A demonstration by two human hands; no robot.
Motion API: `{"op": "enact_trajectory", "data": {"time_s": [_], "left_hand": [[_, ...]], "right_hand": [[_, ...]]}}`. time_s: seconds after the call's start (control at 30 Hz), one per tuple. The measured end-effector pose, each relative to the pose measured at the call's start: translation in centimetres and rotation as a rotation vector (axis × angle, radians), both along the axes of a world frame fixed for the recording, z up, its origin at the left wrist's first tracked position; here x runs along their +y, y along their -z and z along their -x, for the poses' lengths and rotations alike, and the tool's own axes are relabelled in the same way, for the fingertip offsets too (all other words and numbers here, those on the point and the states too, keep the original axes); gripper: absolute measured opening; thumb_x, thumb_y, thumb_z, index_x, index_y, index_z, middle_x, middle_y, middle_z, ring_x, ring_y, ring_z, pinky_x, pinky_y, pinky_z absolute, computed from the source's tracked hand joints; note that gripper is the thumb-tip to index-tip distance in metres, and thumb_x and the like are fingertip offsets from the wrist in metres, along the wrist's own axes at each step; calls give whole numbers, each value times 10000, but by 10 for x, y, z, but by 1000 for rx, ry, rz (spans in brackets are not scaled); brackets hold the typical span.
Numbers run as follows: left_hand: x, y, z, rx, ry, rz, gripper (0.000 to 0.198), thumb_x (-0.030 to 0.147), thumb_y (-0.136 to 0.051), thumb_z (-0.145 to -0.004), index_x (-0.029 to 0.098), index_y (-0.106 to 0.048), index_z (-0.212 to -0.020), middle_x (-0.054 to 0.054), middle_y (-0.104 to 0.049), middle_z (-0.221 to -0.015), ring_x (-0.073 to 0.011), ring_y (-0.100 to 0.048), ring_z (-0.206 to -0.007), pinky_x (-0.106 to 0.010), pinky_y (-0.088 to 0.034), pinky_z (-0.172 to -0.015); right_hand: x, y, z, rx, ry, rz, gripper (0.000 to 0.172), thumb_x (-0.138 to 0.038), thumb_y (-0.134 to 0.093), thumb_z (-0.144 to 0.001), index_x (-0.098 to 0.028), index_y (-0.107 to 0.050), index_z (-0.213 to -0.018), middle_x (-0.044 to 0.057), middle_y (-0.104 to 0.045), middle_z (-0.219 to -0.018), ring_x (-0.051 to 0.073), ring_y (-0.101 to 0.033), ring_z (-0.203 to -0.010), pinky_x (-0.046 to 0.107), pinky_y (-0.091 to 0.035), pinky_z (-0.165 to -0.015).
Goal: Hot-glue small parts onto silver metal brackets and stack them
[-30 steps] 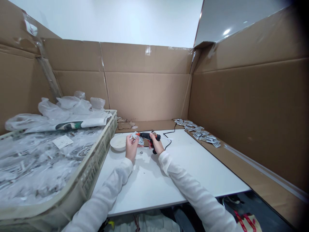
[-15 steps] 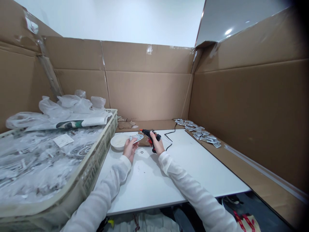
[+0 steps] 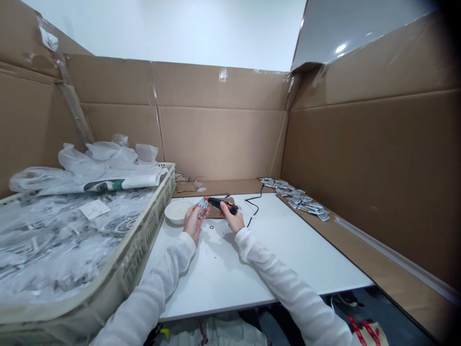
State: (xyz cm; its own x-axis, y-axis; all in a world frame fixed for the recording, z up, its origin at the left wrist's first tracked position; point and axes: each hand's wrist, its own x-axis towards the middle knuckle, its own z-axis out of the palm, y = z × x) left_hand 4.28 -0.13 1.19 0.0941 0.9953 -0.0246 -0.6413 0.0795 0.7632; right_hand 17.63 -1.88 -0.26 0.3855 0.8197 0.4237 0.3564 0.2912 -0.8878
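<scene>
My left hand [image 3: 193, 223] holds a small silvery-grey piece [image 3: 203, 206] between its fingers, just right of a white bowl [image 3: 175, 212]. My right hand [image 3: 233, 219] grips a black glue gun [image 3: 220, 203], whose orange tip points left and meets or nearly meets the upper part of the piece. Behind and below the gun lies a brown cardboard piece [image 3: 214, 212]. A small black ring [image 3: 212, 227] rests on the white table [image 3: 223, 274] between my hands. The black cord [image 3: 260, 197] runs over the table to the right.
At the left stands a large cream crate [image 3: 144, 250] filled with plastic-wrapped parts, with clear bags [image 3: 104, 156] on top. Several silvery-grey pieces [image 3: 306, 203] lie along the right cardboard ledge. Tall cardboard walls [image 3: 219, 139] enclose the table's back and sides.
The piece in my left hand has turned from lying level to standing more upright. The glue gun has shifted left and slightly down, its tip now at the piece.
</scene>
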Motion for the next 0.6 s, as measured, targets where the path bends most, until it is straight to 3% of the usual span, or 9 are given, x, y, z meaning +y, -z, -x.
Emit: {"op": "enact_trajectory", "data": {"time_s": [0.13,0.3,0.6], "left_hand": [[1,1,-1,-30,-59,0,112,44,-493,-780,153,-465,-779,-42,-645,-764,-125,-635,-680,-323,-482,-808],[2,4,-2,-39,-95,-40,133,54,-531,-770,161,-452,-763,-28,-641,-773,-123,-630,-731,-368,-464,-863],[2,4,-3,-15,-104,-72,162,97,-594,-742,165,-448,-760,-30,-631,-798,-143,-630,-788,-376,-454,-871]], "right_hand": [[-4,-2,1,-172,16,-43,409,-533,-463,-758,-193,-566,-557,35,-601,-553,170,-572,-576,283,-421,-667],[-11,-10,1,-402,-29,-27,403,-499,-440,-786,-204,-525,-525,16,-548,-517,152,-498,-513,258,-355,-538],[-11,-10,1,-432,17,-19,402,-508,-445,-769,-208,-512,-511,20,-526,-507,150,-456,-500,263,-317,-528]]}}
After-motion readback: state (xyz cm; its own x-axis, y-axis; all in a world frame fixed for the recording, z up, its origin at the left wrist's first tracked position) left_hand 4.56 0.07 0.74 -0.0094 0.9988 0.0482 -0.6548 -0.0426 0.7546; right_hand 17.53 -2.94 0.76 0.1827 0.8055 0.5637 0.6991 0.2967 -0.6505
